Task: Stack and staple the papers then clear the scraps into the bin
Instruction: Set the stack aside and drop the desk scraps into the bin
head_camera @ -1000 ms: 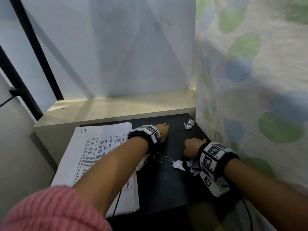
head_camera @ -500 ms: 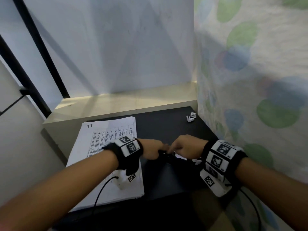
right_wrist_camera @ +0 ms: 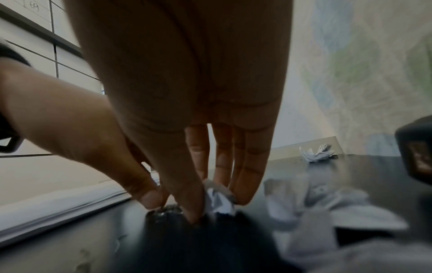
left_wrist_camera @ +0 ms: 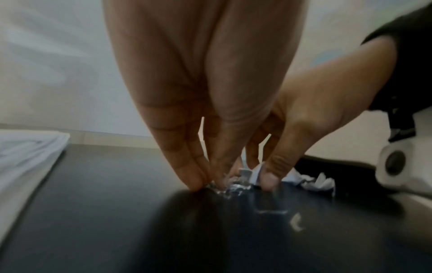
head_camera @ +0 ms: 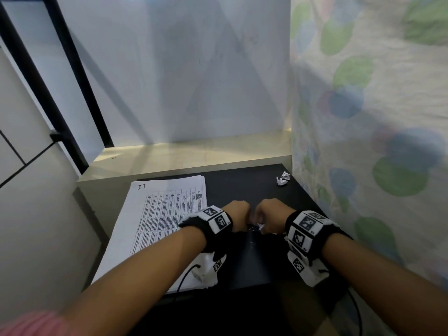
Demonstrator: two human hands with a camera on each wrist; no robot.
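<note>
A stack of printed papers point(head_camera: 155, 221) lies on the left of the black table point(head_camera: 242, 180). My left hand point(head_camera: 242, 214) and right hand point(head_camera: 266, 214) meet knuckle to knuckle at the table's middle, fingertips down. In the left wrist view my left hand point(left_wrist_camera: 210, 181) pinches at a small heap of shiny loose staples point(left_wrist_camera: 231, 188). In the right wrist view my right hand point(right_wrist_camera: 210, 206) pinches a white paper scrap point(right_wrist_camera: 218, 200) right beside those staples point(right_wrist_camera: 167, 208). More crumpled scraps point(right_wrist_camera: 327, 212) lie just right of my right hand.
One crumpled scrap point(head_camera: 283, 178) sits alone at the table's far right corner, by a dotted curtain point(head_camera: 363, 141). A pale ledge point(head_camera: 194, 156) and a white wall run behind the table. No bin or stapler shows in any view.
My left hand came back from the far middle of the table to meet the right hand. Both hands now stand close together over the staples and scraps.
</note>
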